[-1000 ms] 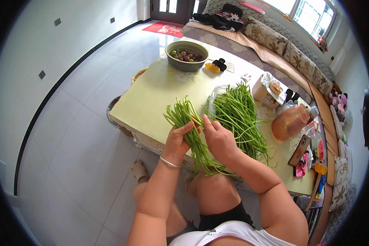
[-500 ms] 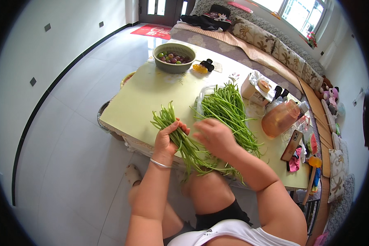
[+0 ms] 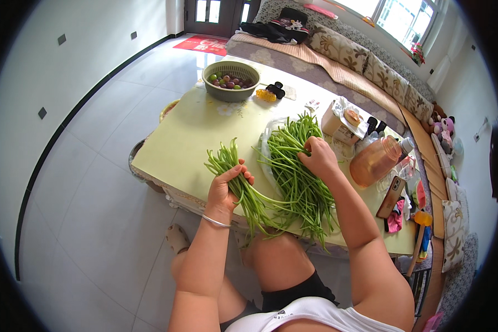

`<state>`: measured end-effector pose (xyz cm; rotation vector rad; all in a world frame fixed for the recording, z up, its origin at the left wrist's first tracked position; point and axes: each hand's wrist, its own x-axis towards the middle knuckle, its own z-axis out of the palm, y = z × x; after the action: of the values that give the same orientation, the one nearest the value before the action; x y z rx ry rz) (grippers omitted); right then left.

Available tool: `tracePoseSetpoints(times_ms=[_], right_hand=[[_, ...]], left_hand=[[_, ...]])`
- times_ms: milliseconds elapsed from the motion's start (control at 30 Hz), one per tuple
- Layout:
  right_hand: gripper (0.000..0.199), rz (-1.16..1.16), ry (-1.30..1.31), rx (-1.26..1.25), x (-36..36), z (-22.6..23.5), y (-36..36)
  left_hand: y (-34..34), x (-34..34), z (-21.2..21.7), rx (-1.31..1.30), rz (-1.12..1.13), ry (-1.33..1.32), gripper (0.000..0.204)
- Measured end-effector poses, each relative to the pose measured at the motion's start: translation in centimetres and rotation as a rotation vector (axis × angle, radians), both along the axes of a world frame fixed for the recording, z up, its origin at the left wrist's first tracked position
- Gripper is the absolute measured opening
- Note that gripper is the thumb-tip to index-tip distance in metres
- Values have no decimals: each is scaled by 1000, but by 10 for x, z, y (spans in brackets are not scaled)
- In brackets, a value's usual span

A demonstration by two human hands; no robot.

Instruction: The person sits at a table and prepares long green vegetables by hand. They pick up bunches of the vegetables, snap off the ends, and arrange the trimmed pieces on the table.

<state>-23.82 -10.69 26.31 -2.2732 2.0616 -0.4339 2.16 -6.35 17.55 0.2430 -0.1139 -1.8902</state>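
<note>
green stems (image 3: pixel 263 203), one bunch (image 3: pixel 243 191) gripped by left hand (image 3: pixel 225 187), right hand (image 3: pixel 321 159) narrow on one pile (image 3: pixel 300 185), hold unclear

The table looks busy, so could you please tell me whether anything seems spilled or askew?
No spill or damage stands out; only the green stems in the left hand look untidy, their loose ends drooping past the near edge of the table.
</note>
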Motion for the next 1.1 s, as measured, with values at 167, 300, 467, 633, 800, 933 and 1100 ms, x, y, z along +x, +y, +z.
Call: tracePoseSetpoints(times_ms=[167, 300, 467, 633, 800, 933, 1100], right_hand=[[43, -39, -61, -86, -2, -8, 0], [43, -53, -80, -109, -10, -14, -6], [35, -84, -235, 14, -13, -7, -10], [29, -56, -431, -115, -31, -19, -24], [21, -52, -829, -35, -27, -13, -26], [23, 54, -792, -171, -35, -7, -32], [27, 8, -806, -374, -3, 38, -14]], left_hand=[[-2, -1, 0, 4, -22, 16, 25], [0, -1, -10, 29, 2, 4, 24], [1, 1, -7, 61, 8, 4, 20], [2, 4, -10, 47, 11, -9, 21], [3, 8, -11, 57, 11, -19, 27], [4, 5, -5, -12, -16, -13, 31], [3, 6, -8, -74, -28, 18, 29]])
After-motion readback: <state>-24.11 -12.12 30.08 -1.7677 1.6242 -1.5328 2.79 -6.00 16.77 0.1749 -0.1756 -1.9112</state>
